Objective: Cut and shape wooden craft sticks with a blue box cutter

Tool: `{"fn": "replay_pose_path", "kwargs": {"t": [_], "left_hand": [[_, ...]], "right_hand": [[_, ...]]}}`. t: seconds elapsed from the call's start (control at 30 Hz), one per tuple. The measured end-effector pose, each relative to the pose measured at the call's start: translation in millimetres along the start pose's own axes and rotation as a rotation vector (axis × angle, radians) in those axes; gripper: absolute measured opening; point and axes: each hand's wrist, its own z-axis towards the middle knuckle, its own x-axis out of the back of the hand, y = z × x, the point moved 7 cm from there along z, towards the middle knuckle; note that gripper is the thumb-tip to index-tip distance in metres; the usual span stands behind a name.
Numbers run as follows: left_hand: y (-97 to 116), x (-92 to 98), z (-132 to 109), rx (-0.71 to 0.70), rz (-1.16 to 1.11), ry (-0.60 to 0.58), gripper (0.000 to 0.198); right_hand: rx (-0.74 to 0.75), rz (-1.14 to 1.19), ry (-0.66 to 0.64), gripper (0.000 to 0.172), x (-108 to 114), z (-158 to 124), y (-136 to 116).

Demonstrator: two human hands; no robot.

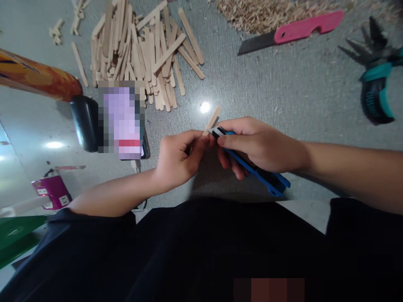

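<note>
Between the thumb and fingers of my left hand [181, 157] is the lower end of a wooden craft stick [214, 117]; its rounded far end points up and to the right. My right hand [256, 144] is wrapped round a blue utility knife [244, 161], with its thumb near the front of the handle. The knife's short blade [211, 131] is at the stick, close to my left fingertips. Whether the edge has cut into the wood I cannot tell. The stick's lower end is hidden by my left fingers.
A heap of craft sticks [126, 50] lies at the upper left, beside a blurred-out phone [122, 121], a black case [85, 123] and an orange cylinder [37, 75]. Wood shavings [252, 14], a pink-handled saw [308, 27] and pliers [376, 79] lie at the upper right.
</note>
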Motion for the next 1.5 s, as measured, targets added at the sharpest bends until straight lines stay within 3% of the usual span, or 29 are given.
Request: {"fn": "replay_pose_path", "kwargs": {"t": [0.27, 0.37, 0.6, 0.73, 0.83, 1.07, 1.33, 1.5], "left_hand": [[8, -1.6, -4, -0.139, 0.136, 0.006, 0.033], [7, -1.3, -4, -0.121, 0.146, 0.014, 0.033], [-3, 3.8, -1, 0.003, -0.177, 0.065, 0.037], [-10, -1.7, -1, 0.11, -0.387, 0.003, 0.043], [-10, -8.9, -1, 0.153, -0.462, -0.11, 0.048], [-4, -15.9, 0, 0.154, -0.49, -0.24, 0.052], [-2, -18.0, 3, 0.089, -0.544, -0.25, 0.05], [1, -15.2, 3, 0.028, -0.524, -0.187, 0.047]], "right_hand": [[-0.009, -0.036, 0.005, 0.024, 0, 0, 4], [0.01, -0.055, 0.016, 0.023, -1, -1, 4], [0.157, -0.079, 0.15, 0.017, 4, -6, -9], [0.238, 0.01, 0.261, 0.005, 14, -9, -15], [0.254, 0.037, 0.273, 0.02, 14, -8, -14], [0.23, -0.067, 0.262, 0.017, 7, -8, -8], [0.267, -0.085, 0.281, 0.023, 10, -10, -12], [0.232, -0.025, 0.291, 0.023, 8, -7, -5]]}}
